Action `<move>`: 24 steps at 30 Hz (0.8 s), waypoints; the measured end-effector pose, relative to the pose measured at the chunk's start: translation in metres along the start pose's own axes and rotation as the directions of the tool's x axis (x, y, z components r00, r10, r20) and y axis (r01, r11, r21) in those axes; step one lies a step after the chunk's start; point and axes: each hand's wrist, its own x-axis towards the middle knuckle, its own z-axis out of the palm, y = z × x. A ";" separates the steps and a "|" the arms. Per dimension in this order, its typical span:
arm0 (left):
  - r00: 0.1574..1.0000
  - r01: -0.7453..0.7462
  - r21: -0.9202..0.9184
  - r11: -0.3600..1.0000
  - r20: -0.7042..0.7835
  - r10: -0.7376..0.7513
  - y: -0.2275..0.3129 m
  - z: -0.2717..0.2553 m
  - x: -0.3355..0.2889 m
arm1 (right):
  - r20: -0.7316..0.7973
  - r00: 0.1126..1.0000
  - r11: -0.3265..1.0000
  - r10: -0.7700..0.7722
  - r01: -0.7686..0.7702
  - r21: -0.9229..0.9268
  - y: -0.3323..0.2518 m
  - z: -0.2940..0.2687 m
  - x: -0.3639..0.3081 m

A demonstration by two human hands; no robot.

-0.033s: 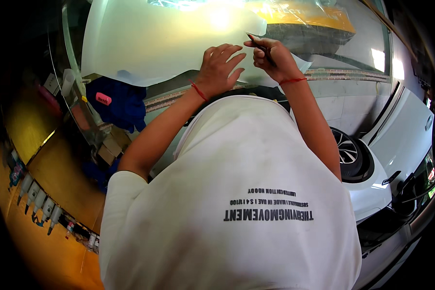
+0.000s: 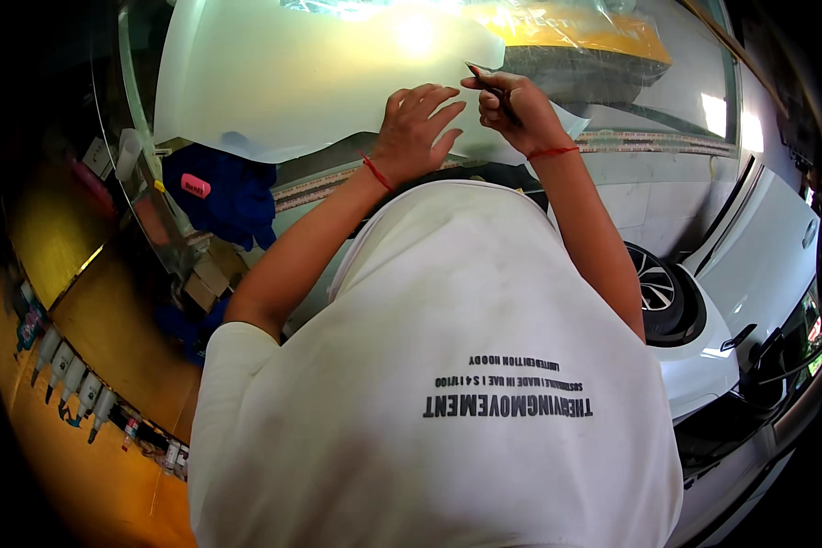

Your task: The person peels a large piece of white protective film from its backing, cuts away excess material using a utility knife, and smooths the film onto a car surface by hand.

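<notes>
A large whitish, see-through sheet [image 2: 274,73] is spread on the glass table [image 2: 676,100], with a curved cut edge on the near side. My left hand [image 2: 417,128] is over the sheet's near part, its fingers spread and holding nothing. Close to its right, my right hand [image 2: 518,111] is closed round a slim dark pen-shaped tool [image 2: 490,86]. The tool has red near its pointed tip, which is directed up and left beside the sheet's right edge. Whether the left fingertips touch the sheet I cannot tell.
A yellow-and-dark package under clear plastic [image 2: 594,46] lies at the back right. Printed strips [image 2: 648,143] run along the near table edge. Dark blue cloth [image 2: 224,196] hangs at the left. A white car [image 2: 758,265] stands at the right; spray-type bottles [image 2: 73,384] line the lower left.
</notes>
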 end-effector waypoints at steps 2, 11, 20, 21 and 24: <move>1.000 0.029 -0.074 0.997 -0.003 -0.030 -0.001 0.000 0.001 | 0.000 1.000 0.995 0.013 -0.013 -0.101 -0.003 0.000 0.001; 0.997 0.072 -0.181 0.981 0.019 -0.069 0.013 0.012 0.001 | -0.026 0.999 0.944 0.037 -0.044 -0.328 -0.014 0.002 -0.020; 0.985 0.001 0.074 0.997 0.171 -0.014 0.037 0.025 -0.003 | 0.078 0.993 0.990 0.089 -0.080 -0.115 -0.012 -0.005 -0.009; 0.994 -0.001 0.083 0.997 0.113 -0.008 0.042 0.027 -0.002 | 0.067 0.994 0.988 0.089 -0.079 -0.132 -0.014 -0.004 -0.010; 0.996 0.008 0.115 0.993 0.089 -0.019 0.050 0.047 0.001 | 0.059 0.989 0.969 0.134 -0.118 -0.215 -0.020 -0.004 -0.003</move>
